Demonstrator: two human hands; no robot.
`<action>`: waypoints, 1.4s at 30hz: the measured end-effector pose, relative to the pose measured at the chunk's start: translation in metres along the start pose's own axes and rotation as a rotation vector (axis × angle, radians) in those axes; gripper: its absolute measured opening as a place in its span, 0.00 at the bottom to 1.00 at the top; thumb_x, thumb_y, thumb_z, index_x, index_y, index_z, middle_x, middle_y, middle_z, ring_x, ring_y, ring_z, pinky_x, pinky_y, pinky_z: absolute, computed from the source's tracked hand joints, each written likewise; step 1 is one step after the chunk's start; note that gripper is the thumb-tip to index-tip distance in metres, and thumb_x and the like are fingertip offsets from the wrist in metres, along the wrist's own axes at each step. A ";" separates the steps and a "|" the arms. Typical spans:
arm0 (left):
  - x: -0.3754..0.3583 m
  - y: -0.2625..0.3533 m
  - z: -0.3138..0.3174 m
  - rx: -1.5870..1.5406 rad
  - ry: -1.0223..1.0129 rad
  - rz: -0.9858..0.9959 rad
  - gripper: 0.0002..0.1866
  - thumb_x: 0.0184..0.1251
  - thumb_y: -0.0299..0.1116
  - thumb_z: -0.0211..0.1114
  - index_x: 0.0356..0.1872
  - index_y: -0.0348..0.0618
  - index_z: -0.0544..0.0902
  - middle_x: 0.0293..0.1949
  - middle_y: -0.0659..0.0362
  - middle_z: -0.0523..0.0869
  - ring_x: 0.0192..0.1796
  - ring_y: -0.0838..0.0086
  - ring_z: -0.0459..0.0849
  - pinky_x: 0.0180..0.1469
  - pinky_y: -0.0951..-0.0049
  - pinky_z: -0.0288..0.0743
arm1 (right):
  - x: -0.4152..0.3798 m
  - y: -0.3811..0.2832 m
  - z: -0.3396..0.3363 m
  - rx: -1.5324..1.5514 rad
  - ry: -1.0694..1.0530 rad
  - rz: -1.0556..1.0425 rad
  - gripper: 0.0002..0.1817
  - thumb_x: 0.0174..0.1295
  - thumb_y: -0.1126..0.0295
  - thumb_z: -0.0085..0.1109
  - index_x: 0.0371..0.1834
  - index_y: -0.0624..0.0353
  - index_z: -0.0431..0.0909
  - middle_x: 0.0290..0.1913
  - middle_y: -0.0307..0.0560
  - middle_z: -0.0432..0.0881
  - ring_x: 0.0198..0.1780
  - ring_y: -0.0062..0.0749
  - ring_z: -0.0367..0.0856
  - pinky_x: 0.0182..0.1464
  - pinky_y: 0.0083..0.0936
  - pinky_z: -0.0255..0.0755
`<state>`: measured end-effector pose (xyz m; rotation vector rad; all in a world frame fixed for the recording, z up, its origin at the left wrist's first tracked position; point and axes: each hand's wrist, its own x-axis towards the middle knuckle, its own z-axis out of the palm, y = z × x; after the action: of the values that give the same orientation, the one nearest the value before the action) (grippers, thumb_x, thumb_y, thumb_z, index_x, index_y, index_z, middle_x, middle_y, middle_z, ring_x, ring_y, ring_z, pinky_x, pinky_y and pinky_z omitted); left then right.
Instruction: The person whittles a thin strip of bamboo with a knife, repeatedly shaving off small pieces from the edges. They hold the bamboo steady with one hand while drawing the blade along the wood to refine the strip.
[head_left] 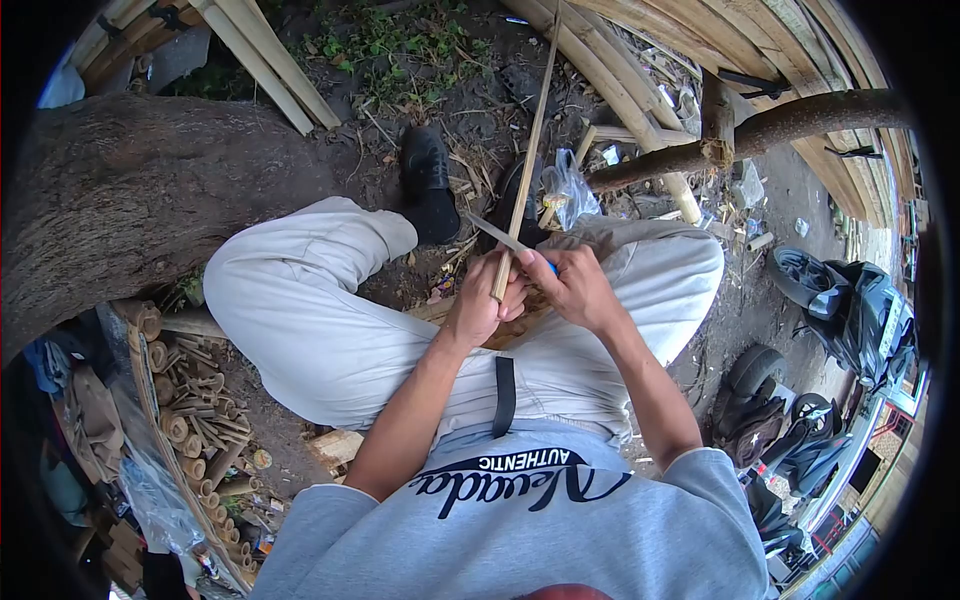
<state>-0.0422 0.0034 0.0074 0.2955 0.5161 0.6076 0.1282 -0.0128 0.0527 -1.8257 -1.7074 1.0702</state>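
Observation:
My left hand (480, 305) is closed around the near end of a long, thin bamboo strip (530, 160), which slants up and away past my feet. Just to the right, my right hand (578, 286) grips a knife (498, 233); a bit of blue handle shows by the thumb. Its blade lies across the strip, pointing up and left. Both hands are close together over my lap, between my bent knees in pale trousers (310, 290). The fingertips of the right hand are partly hidden.
A thick tree trunk (150, 190) lies at the left. Cut bamboo pieces (195, 420) are piled below it. A branch (770, 128) and long bamboo slats (700, 40) stand at upper right, near a plastic bag (570, 190). Motorbikes (850, 320) are parked at far right.

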 end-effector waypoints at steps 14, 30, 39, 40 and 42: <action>0.003 -0.002 0.003 0.070 0.090 0.026 0.22 0.85 0.51 0.42 0.31 0.49 0.69 0.15 0.67 0.62 0.14 0.84 0.58 0.19 0.79 0.51 | -0.003 -0.012 -0.001 -0.140 -0.061 -0.110 0.32 0.73 0.43 0.50 0.24 0.62 0.84 0.16 0.62 0.75 0.25 0.63 0.78 0.31 0.47 0.75; 0.005 -0.002 -0.003 -0.044 0.003 -0.035 0.21 0.85 0.52 0.42 0.33 0.50 0.70 0.13 0.69 0.60 0.14 0.85 0.56 0.18 0.80 0.48 | 0.025 0.016 -0.018 -0.193 0.032 0.049 0.28 0.75 0.51 0.51 0.27 0.66 0.81 0.18 0.62 0.74 0.23 0.60 0.76 0.30 0.46 0.70; 0.003 -0.002 0.000 0.072 0.092 0.028 0.19 0.86 0.47 0.40 0.33 0.50 0.69 0.13 0.69 0.61 0.14 0.85 0.54 0.18 0.79 0.48 | 0.004 -0.002 -0.008 -0.143 -0.020 0.007 0.28 0.74 0.49 0.52 0.29 0.65 0.84 0.20 0.66 0.76 0.26 0.65 0.78 0.32 0.49 0.73; 0.004 0.001 0.003 0.089 0.057 0.010 0.20 0.86 0.48 0.41 0.33 0.50 0.69 0.13 0.69 0.60 0.14 0.85 0.54 0.18 0.79 0.47 | 0.011 0.005 -0.015 -0.151 0.059 0.065 0.26 0.75 0.52 0.53 0.31 0.67 0.83 0.20 0.66 0.75 0.25 0.64 0.77 0.32 0.47 0.71; 0.006 0.003 0.012 0.080 0.025 0.010 0.20 0.86 0.48 0.41 0.33 0.49 0.69 0.13 0.69 0.60 0.14 0.85 0.54 0.18 0.79 0.47 | 0.023 0.030 -0.021 -0.208 0.254 0.132 0.29 0.76 0.50 0.51 0.29 0.68 0.82 0.19 0.65 0.74 0.23 0.60 0.75 0.30 0.46 0.70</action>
<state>-0.0328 0.0081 0.0159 0.3669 0.5641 0.6016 0.1622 0.0093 0.0377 -2.1266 -1.6144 0.6917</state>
